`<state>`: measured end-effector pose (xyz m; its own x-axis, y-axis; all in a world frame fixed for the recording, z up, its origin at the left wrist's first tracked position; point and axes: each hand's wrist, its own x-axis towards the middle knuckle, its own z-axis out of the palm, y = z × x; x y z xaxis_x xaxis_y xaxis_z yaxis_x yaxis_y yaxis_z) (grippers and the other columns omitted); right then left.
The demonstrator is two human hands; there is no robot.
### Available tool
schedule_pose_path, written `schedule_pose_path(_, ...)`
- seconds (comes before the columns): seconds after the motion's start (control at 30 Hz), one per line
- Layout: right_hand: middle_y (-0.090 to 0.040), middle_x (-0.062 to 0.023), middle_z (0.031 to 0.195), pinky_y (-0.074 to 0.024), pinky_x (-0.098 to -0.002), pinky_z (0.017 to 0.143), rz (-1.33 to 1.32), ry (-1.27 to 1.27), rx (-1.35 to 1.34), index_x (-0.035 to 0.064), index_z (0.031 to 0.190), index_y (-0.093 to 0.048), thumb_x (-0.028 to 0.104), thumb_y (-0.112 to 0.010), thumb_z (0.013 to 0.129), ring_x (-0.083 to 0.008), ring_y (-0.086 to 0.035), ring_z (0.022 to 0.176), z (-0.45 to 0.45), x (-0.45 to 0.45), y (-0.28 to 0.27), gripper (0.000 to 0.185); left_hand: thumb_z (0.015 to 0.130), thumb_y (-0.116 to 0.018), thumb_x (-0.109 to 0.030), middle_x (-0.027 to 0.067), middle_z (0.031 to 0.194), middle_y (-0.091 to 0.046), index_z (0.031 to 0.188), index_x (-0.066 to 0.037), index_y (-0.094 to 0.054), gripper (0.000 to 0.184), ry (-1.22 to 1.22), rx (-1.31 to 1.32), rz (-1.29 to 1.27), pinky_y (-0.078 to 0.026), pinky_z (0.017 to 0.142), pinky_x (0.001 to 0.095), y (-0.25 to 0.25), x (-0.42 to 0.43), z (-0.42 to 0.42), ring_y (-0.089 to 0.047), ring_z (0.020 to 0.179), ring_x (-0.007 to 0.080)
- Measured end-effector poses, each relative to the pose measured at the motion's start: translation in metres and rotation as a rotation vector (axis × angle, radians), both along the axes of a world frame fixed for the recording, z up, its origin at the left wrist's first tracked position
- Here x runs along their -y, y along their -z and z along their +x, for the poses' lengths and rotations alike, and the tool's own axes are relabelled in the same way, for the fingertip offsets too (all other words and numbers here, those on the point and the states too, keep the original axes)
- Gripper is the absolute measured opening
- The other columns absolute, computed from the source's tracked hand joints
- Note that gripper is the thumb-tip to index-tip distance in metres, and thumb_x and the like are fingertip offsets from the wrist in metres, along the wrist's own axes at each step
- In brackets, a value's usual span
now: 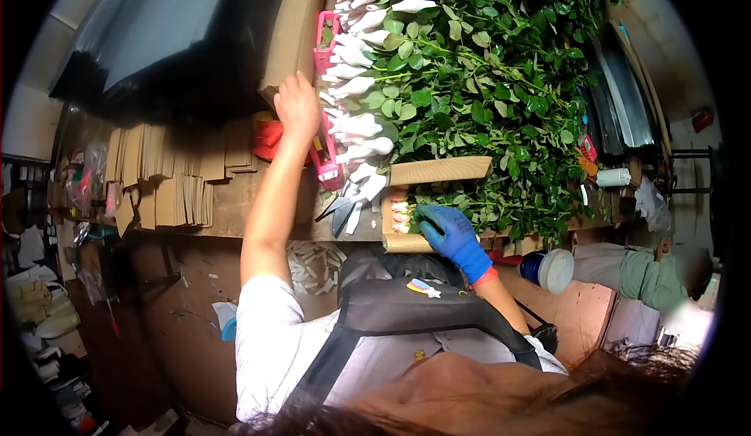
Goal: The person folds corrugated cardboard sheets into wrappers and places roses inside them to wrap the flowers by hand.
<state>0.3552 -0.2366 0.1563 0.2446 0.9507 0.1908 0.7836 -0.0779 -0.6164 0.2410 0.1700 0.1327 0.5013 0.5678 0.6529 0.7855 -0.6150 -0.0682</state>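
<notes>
My bare left hand reaches forward, its fingers bent and closed on the near end of a tall cardboard stack. The blue-gloved right hand rests by a small bunch of pale pink roses, fingers and thumb apart over the leaves beside the blooms. Corrugated cardboard lies under and around this bunch, with a raised flap along its far side. Scissors with dark blades lie left of it, near white-sleeved buds.
Many leafy stems with white-netted buds cover the table's middle. A pink crate stands beside them. Cardboard pieces are stacked left. At right are a white-and-blue bucket and another person.
</notes>
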Motion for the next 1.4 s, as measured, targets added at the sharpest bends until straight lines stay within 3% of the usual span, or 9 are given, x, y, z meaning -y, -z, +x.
schedule_pose_path(0.57,-0.07,-0.0168,0.117,-0.0532,-0.0467,0.091,-0.05,0.012,-0.041,0.0084,0.124,-0.067,0.021,-0.068,0.091,-0.0374,-0.066,0.105,0.0,0.002,-0.003,0.036,0.088,-0.062,-0.032,0.0233,0.105,-0.074,0.104,-0.004,-0.076,0.035,-0.271,-0.034,-0.75,-0.058,0.087,0.0484,-0.055,-0.05,0.029,-0.072,0.101,0.0409)
schedule_pose_path(0.77,-0.07,-0.0166,0.107,-0.0539,-0.0458,0.085,0.038,-0.02,-0.043,0.0083,0.123,-0.067,0.019,-0.067,0.091,-0.0376,-0.066,0.095,0.002,0.002,-0.002,0.034,0.094,-0.06,-0.034,0.0217,0.097,-0.072,0.105,-0.001,-0.069,0.036,-0.109,0.279,-0.413,-0.056,0.079,0.0466,-0.09,-0.048,-0.007,-0.071,0.089,0.039)
schedule_pose_path(0.83,-0.069,-0.0163,0.105,-0.0539,-0.045,0.083,0.079,-0.072,-0.084,0.0078,0.121,-0.067,0.019,-0.066,0.091,-0.0374,-0.066,0.093,0.005,0.001,0.001,0.032,0.097,-0.064,-0.027,0.017,0.095,-0.07,0.1,-0.002,-0.065,0.025,-0.041,0.734,-0.506,-0.055,0.077,0.0395,-0.159,0.036,-0.027,-0.07,0.083,0.0294)
schedule_pose_path(1.0,-0.056,-0.0213,0.143,-0.0506,-0.0412,0.103,-0.116,-0.268,-1.293,-0.001,0.148,-0.043,0.043,-0.067,0.095,-0.0307,-0.062,0.123,-0.007,-0.022,-0.089,0.073,0.095,-0.061,0.005,0.0133,0.099,-0.063,0.103,0.002,-0.054,0.011,0.452,0.998,0.121,-0.048,0.067,0.0306,-0.185,0.213,-0.083,-0.056,0.074,0.0172)
schedule_pose_path(1.07,-0.053,-0.0193,0.144,-0.0499,-0.0424,0.104,-0.23,-0.519,-1.822,0.0012,0.154,-0.034,0.045,-0.071,0.094,-0.0259,-0.062,0.12,0.0,-0.031,-0.132,0.083,0.082,-0.076,-0.004,0.0024,0.065,-0.062,0.075,-0.008,-0.065,0.014,0.686,0.626,-0.12,-0.045,0.065,0.0334,-0.193,0.276,-0.104,-0.055,0.059,0.017)
schedule_pose_path(1.2,-0.071,-0.0098,0.107,-0.0523,-0.0302,0.088,-0.418,-0.247,-0.978,-0.0014,0.123,-0.065,0.026,-0.07,0.095,-0.0117,-0.062,0.099,0.013,-0.037,-0.167,0.041,0.083,-0.08,-0.033,0.0063,0.093,-0.072,0.085,-0.01,-0.07,0.025,0.958,0.358,-0.214,-0.049,0.069,0.0375,-0.125,0.316,-0.066,-0.064,0.071,0.0177)
schedule_pose_path(1.3,-0.072,-0.006,0.09,-0.0535,-0.0301,0.072,0.006,-0.244,-0.317,0.0002,0.111,-0.071,0.025,-0.071,0.094,-0.0107,-0.063,0.078,0.041,-0.024,-0.142,0.03,0.082,-0.081,-0.043,0.0061,0.107,-0.07,0.094,-0.012,-0.068,0.036,0.822,0.331,-0.317,-0.048,0.079,0.0412,-0.092,0.298,-0.082,-0.065,0.087,0.0225)
schedule_pose_path(1.37,-0.071,-0.0048,0.087,-0.0509,-0.0272,0.067,-0.075,-0.032,-0.619,-0.0006,0.11,-0.071,0.023,-0.073,0.094,-0.0083,-0.061,0.073,0.065,0.004,-0.117,0.028,0.076,-0.089,-0.026,0.0129,0.117,-0.052,0.119,-0.006,-0.058,0.056,0.445,0.638,-0.222,-0.046,0.085,0.039,-0.062,0.285,-0.084,-0.052,0.1,0.027)
schedule_pose_path(1.4,-0.069,-0.0021,0.083,-0.049,-0.0255,0.064,-0.147,0.138,-0.851,-0.0017,0.108,-0.071,0.021,-0.074,0.093,-0.007,-0.058,0.07,0.068,0.01,-0.112,0.027,0.076,-0.088,-0.017,0.0124,0.118,-0.051,0.132,-0.003,-0.051,0.069,0.293,0.746,-0.517,-0.046,0.086,0.0375,-0.054,0.283,-0.081,-0.051,0.101,0.0252)
